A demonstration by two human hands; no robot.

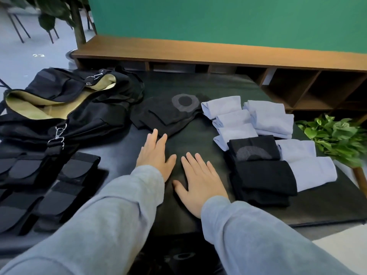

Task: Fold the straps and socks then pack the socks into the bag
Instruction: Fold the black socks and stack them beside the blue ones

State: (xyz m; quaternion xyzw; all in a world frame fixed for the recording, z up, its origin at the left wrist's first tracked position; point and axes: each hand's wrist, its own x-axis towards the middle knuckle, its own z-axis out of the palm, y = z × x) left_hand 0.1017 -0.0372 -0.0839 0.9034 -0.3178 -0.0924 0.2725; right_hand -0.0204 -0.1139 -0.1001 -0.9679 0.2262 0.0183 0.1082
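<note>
My left hand (155,153) and my right hand (200,181) lie flat and open on the dark table (327,205), side by side, holding nothing. Just beyond my left fingers sits a loose pile of black socks (166,114) with a grey ring pattern. To the right lie several folded light-blue socks (256,118) and a stack of folded black socks (262,171). A black bag (65,108) with a tan lining lies open at the far left. Folded black straps (49,185) are lined up at the near left.
A low wooden shelf unit (218,54) runs along the green wall behind the table. A leafy green plant (335,135) stands at the table's right edge. A tree trunk in a pot (77,26) and chair legs are at the back left.
</note>
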